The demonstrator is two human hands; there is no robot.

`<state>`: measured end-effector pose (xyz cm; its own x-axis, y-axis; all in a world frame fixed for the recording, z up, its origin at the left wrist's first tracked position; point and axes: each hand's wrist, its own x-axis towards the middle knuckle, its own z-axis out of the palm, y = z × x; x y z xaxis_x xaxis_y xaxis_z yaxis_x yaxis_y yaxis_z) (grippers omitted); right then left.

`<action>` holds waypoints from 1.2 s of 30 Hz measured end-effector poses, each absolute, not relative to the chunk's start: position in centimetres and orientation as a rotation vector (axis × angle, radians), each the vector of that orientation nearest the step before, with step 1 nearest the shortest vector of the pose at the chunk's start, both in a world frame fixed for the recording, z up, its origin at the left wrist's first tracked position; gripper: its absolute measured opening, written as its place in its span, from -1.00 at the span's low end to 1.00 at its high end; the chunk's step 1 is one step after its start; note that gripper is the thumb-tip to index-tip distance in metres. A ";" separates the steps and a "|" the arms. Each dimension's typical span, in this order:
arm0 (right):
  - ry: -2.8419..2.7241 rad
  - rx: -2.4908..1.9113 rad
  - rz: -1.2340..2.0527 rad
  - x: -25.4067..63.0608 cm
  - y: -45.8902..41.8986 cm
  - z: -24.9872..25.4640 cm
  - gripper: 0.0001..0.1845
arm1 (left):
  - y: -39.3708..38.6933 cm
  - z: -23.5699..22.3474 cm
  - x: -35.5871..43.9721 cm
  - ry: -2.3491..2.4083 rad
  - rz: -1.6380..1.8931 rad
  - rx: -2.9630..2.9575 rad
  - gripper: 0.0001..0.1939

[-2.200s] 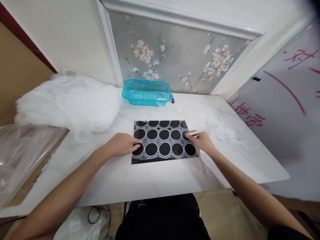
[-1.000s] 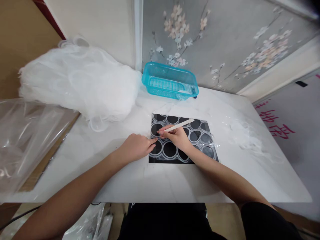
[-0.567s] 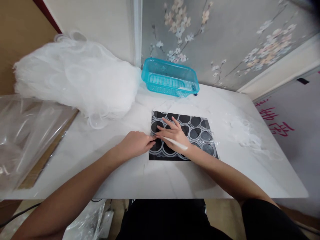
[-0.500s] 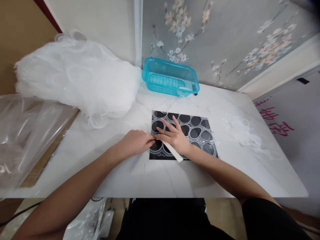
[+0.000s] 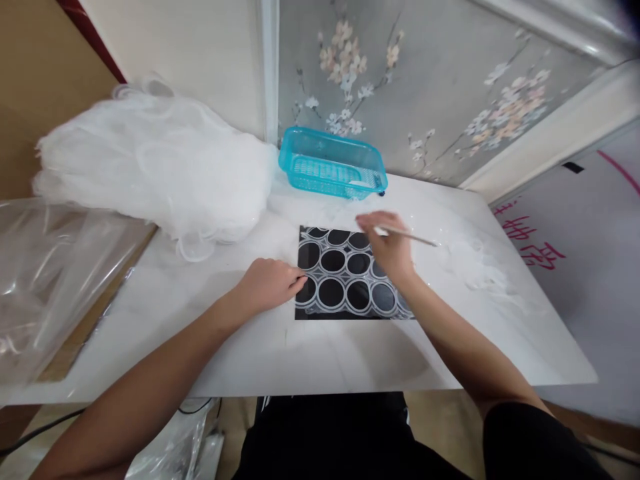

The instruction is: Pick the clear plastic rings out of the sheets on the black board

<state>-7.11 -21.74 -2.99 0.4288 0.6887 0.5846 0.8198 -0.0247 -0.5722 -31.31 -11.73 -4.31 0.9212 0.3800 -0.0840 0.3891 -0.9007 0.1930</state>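
Observation:
A black rectangular sheet point(image 5: 345, 275) patterned with rows of whitish rings lies flat on the white table. My left hand point(image 5: 270, 285) is closed at the sheet's left edge, its thumb and forefinger together over the border. Whether they pinch the sheet or a film on it, I cannot make out. Raised over the sheet's upper right part, my right hand point(image 5: 393, 248) is closed on a thin pale strip point(image 5: 415, 237), seen nearly edge-on and pointing right. That hand is slightly blurred, and with its forearm it hides the sheet's right side.
Behind the sheet stands a blue plastic basket point(image 5: 333, 163) with a small whitish item inside. A large heap of white translucent loops point(image 5: 160, 163) fills the back left. Clear plastic film point(image 5: 65, 267) covers cardboard at far left. Wispy clear scraps point(image 5: 480, 263) lie on the right of the table point(image 5: 240, 363).
My right hand has lifted off the sheet and moved up and right, carrying the pale strip. My left hand stays at the sheet's left edge. More of the ringed pattern shows.

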 end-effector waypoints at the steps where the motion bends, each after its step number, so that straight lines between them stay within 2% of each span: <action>1: -1.324 -1.777 -0.025 -8.3 -22.9 -3.5 -0.82 | -12.1 -4.4 -31.1 0.599 0.032 2.895 -0.60; 4: -1.258 -1.828 0.331 -11.3 -25.2 -5.7 -0.80 | -13.5 -4.7 -30.6 0.556 0.250 2.940 -0.57; 6: -1.204 -1.819 0.433 -12.2 -25.7 -6.7 -0.79 | -14.4 -4.9 -30.4 0.477 0.287 2.996 -0.57; 11: -1.117 -1.746 0.514 -12.0 -25.6 -7.3 -0.76 | -14.9 -5.4 -30.1 0.257 0.300 3.109 -0.58; 19: -1.171 -1.748 0.484 -11.8 -25.4 -7.1 -0.78 | -14.3 -6.1 -30.0 0.247 0.257 3.073 -0.55; 22: -1.248 -1.786 0.384 -11.9 -25.7 -7.2 -0.80 | -14.2 -6.3 -30.0 0.259 0.228 3.045 -0.54; 28: -2.016 -1.769 -0.226 -12.9 -26.6 -7.5 -0.81 | -14.0 -5.8 -30.0 0.343 0.134 2.972 -0.55; 30: -2.102 -1.801 -0.339 -11.8 -25.5 -6.9 -0.80 | -13.9 -5.5 -30.0 0.345 0.098 2.951 -0.55; 33: -1.821 -1.957 -0.415 -7.8 -22.8 -5.0 -0.79 | -13.8 -5.4 -30.1 0.338 0.076 2.921 -0.55; 36: -1.191 -1.968 -0.478 -4.1 -21.8 -2.8 -0.76 | -13.5 -5.5 -30.3 0.334 0.104 2.888 -0.56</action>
<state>-4.10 -21.79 -2.82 0.4918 0.5782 0.6510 0.8679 -0.2650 -0.4202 -30.29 -13.54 -5.52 0.9715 0.2330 0.0434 0.2166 -0.9472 0.2364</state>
